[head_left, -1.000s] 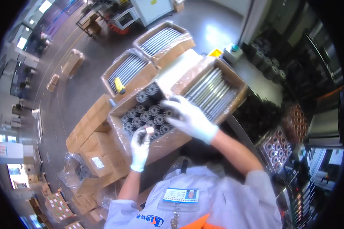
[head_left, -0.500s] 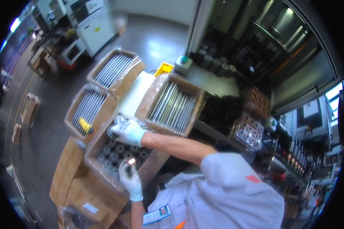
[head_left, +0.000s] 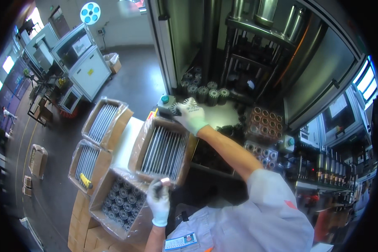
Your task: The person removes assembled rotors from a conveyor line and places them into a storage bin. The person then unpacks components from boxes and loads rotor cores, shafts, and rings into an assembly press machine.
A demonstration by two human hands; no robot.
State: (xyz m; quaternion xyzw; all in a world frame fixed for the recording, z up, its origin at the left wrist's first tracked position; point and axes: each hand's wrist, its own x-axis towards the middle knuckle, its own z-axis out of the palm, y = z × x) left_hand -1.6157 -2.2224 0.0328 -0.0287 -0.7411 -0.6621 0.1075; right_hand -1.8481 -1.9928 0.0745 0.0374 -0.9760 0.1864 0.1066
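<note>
- Right hand (head_left: 192,117), white-gloved, one: arm stretched forward, fingers closed around a dark toothed round part (head_left: 175,109) held just above the pale bench top (head_left: 222,115).
- Left hand (head_left: 158,200), white-gloved, one: drawn in near the body, fingers curled around a small dark piece with a pale tip (head_left: 164,181); what kind of piece cannot be told.
- Cardboard box of toothed round parts (head_left: 121,200), one: open, plastic-lined, just left of the left hand.
- Cardboard boxes of long metal rods, three: one (head_left: 164,151) between the two hands, two (head_left: 103,122) (head_left: 88,161) further left of the left hand.
- Yellow-handled tool (head_left: 85,180), one: lying on the rods in the box nearest the left hand's left side.
- Toothed round parts standing on the bench (head_left: 208,93), about five visible: just beyond the right hand.
- Trays of ring-shaped parts (head_left: 264,122), two: right of the right arm.
- Green push-button (head_left: 165,99), one: just left of the right hand.
</note>
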